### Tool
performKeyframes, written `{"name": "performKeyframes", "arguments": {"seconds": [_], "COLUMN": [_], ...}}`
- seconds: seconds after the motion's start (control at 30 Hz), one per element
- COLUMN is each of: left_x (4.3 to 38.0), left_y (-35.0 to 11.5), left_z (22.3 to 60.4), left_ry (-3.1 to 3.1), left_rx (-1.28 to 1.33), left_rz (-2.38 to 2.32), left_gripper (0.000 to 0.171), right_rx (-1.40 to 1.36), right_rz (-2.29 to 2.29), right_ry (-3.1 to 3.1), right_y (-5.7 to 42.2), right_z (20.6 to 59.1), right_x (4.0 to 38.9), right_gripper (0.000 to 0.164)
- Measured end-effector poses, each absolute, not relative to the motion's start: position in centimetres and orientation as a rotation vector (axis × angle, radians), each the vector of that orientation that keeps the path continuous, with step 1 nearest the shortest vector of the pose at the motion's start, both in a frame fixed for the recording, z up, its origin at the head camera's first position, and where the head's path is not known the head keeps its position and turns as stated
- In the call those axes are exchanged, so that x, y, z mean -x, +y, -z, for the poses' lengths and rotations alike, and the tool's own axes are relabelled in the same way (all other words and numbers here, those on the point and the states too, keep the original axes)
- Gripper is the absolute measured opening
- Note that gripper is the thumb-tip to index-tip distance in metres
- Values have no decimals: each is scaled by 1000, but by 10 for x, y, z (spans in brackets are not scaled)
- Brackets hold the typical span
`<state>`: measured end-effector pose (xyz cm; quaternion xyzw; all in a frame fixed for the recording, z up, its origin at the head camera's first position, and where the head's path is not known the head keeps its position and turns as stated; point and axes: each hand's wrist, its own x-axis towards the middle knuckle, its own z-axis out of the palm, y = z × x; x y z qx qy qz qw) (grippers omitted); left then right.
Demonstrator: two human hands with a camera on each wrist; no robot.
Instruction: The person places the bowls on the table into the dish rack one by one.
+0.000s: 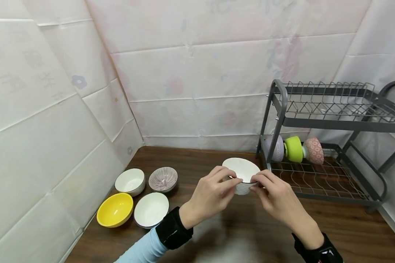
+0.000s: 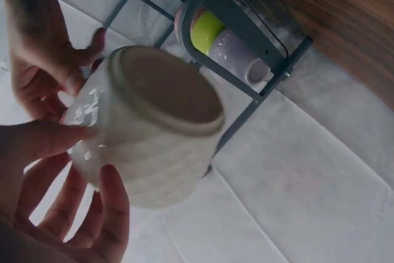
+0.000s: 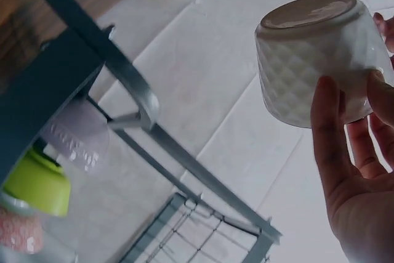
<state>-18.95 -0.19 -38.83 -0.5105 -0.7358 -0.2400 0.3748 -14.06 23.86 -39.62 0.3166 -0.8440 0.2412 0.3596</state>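
Both hands hold up one white bowl [image 1: 241, 170] with a thin dark rim, above the table in the head view. My left hand [image 1: 214, 193] pinches its near left rim; my right hand [image 1: 278, 195] pinches the right side. Its outer wall has a quilted diamond relief, plain in the right wrist view, where the bowl [image 3: 320, 60] shows its round foot. In the left wrist view the bowl's base [image 2: 172, 90] faces the camera, with fingers of both hands about the rim.
A dark two-tier dish rack [image 1: 329, 124] stands at right; a lilac bowl [image 1: 277, 149], a green bowl [image 1: 293, 149] and a pink patterned bowl [image 1: 313, 150] sit on its lower tier. At left on the wooden table [image 1: 197, 157] are a yellow bowl [image 1: 115, 210], two white bowls and a striped bowl [image 1: 163, 179].
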Motion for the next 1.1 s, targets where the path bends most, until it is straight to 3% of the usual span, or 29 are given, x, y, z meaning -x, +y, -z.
{"name": "performKeyframes", "arguments": {"seconds": [0.5,0.7,0.83,1.1], "left_x": [191,189,187,189], "left_y": [20,38,47,57], "left_z": [389,401,405,410], "left_ry": [-1802,-1984,-2093,-2244], "left_rx": [1370,1433,1454,1475], "left_rz": [998,1038,1089,1097], "left_gripper": [43,46,47,49], "right_rx": [-583,-397,-283,20], "right_rz": [-667,-741,-766,-808], "right_ry": [-1971,-1992,-1987,-2039], "right_y": [299,331,348,383], "right_z": [366,363,362,363], "right_x": [107,91,87,91], "right_gripper": [55,22,28,21]}}
